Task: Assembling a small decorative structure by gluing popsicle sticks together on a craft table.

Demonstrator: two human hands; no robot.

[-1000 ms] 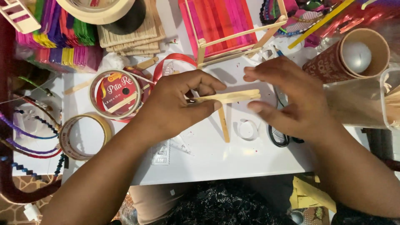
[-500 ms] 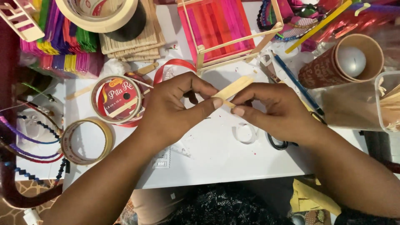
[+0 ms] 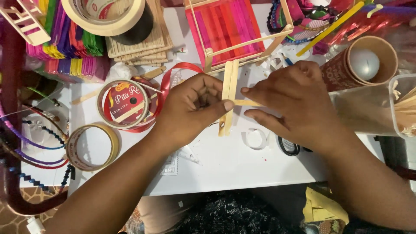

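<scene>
Two plain wooden craft sticks lie side by side, pointing away from me, on the white table. A third plain stick lies crosswise over them. My left hand presses its thumb on the crossing point, fingers curled. From the right, my right hand pinches the crosswise stick's end between thumb and forefinger. Just beyond the sticks stands a frame of wooden sticks with a pink and red slatted panel.
A red ribbon spool and a tape roll sit at left. Behind are a wide masking tape roll, stacked plain sticks and coloured sticks. A brown cup, clear container, scissors at right.
The single stick held up between both hands has come down; now it lies crosswise on two parallel sticks on the table. Both hands have shifted toward the far side of the table.
</scene>
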